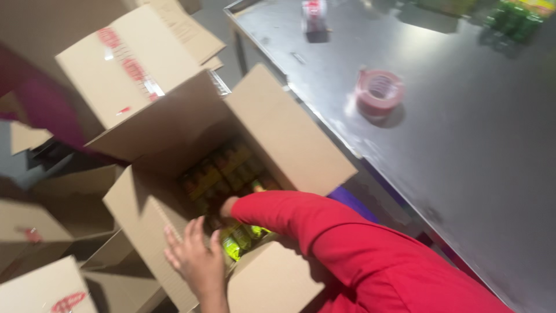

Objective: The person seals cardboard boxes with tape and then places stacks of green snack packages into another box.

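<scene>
Cardboard box (278,133), flaps open, stands on the floor left of our steel table (475,150), packed with green-and-yellow packets (234,243). Our left hand (194,258) rests open-fingered on its near flap; our right hand (227,206) reaches inside, grip hidden. Tape roll (379,93) lies on the table.

Looks like a packing or stockroom area, warehouse-type. Evidence: several brown cardboard cartons (40,232) stacked and lying about, some sealed with red-printed tape; one open carton (243,174) filled with rows of small packaged goods (226,168); a bare steel counter (463,174) with a roll of red packing tape (379,93) on it; more shrink-wrapped green stock (512,20) at the counter's far edge.
</scene>
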